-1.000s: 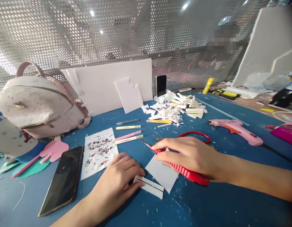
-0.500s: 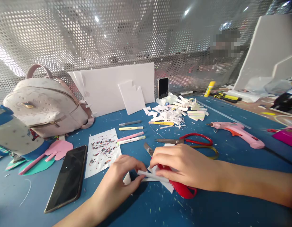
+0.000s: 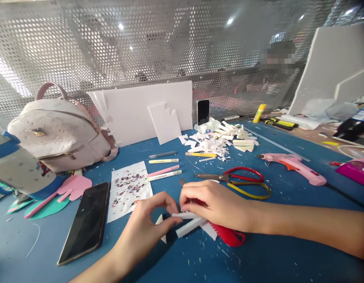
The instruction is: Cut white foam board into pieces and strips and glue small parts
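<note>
My left hand (image 3: 150,220) pinches the left end of a thin white strip (image 3: 184,215) between thumb and fingers. A small white triangular piece (image 3: 161,230) stands beside the thumb. My right hand (image 3: 213,202) is closed on the strip's other end, its fingertips partly hidden. Another white strip (image 3: 190,227) lies slanted in front, its far end under the right hand. Beneath that hand are red-handled scissors (image 3: 229,235), mostly covered, and a flat white scrap (image 3: 209,230).
Scissors with red and yellow loops (image 3: 249,182) lie behind my right hand, a pink glue gun (image 3: 296,163) farther right. White scraps (image 3: 211,141) are heaped at the back. Several markers (image 3: 164,161), a speckled paper (image 3: 130,190) and a phone (image 3: 85,222) lie leftward.
The front white strip has swung to a slant, its left end now nearer me and clear of my left fingers. My right hand has shifted slightly left.
</note>
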`<state>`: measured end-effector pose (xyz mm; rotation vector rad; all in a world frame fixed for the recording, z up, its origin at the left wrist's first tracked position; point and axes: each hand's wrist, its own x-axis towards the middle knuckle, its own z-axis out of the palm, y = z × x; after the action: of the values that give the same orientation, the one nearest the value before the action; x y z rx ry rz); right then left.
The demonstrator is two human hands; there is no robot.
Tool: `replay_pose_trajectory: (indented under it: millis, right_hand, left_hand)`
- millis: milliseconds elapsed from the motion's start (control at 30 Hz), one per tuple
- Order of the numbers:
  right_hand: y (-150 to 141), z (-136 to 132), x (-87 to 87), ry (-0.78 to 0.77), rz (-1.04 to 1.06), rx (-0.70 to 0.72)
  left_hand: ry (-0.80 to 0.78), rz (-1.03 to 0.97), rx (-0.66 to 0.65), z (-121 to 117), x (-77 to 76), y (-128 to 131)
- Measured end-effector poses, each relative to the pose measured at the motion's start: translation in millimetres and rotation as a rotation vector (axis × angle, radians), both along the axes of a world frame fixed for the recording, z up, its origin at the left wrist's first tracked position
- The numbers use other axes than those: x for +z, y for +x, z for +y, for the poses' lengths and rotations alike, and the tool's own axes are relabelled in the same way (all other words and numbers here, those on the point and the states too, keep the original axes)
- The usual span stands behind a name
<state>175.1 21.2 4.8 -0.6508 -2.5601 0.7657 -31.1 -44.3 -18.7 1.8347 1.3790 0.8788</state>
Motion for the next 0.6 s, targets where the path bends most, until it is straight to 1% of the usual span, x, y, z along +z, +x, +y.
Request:
replay_pose_trajectory:
  millis: [67,167,300,333,467,500,533,600]
  right_hand:
    - [2.0,4.5,0.2,-0.089,0.065,-0.043]
    - [5.8,13.7,-0.9,-0.295,0.173,-0.079]
    - [7.3,23.8,-4.2,-0.444,0.293,-0.117]
    - [7.0,25.5,-5.3,-0.523,0.308,-0.123]
    - [5.8,28.9,-12.1,-1.061,0.413,-0.128]
    - [5.5,28.8,-14.1,-1.158,0.437,-0.122]
    - [5.0,28.2,-15.8,-1.222,0.452,-0.112]
    - [3.8,26.3,-18.6,-1.27,0.461,-0.078]
  left_hand:
    - [-0.021,-0.067,0.01,1.8,0.0,-1.9]
    - [-0.064,-0.196,0.011,5.9,-1.4,-5.9]
    - [-0.125,-0.341,0.029,10.2,-2.3,-9.4]
    - [-0.142,-0.375,0.053,10.7,-1.9,-9.6]
    - [-0.185,-0.483,0.152,10.9,0.2,-7.5]
    - [-0.194,-0.507,0.166,10.7,0.3,-6.5]
    - [-0.205,-0.529,0.181,10.5,0.2,-5.6]
    - [-0.23,-0.571,0.208,10.0,-0.8,-3.8]
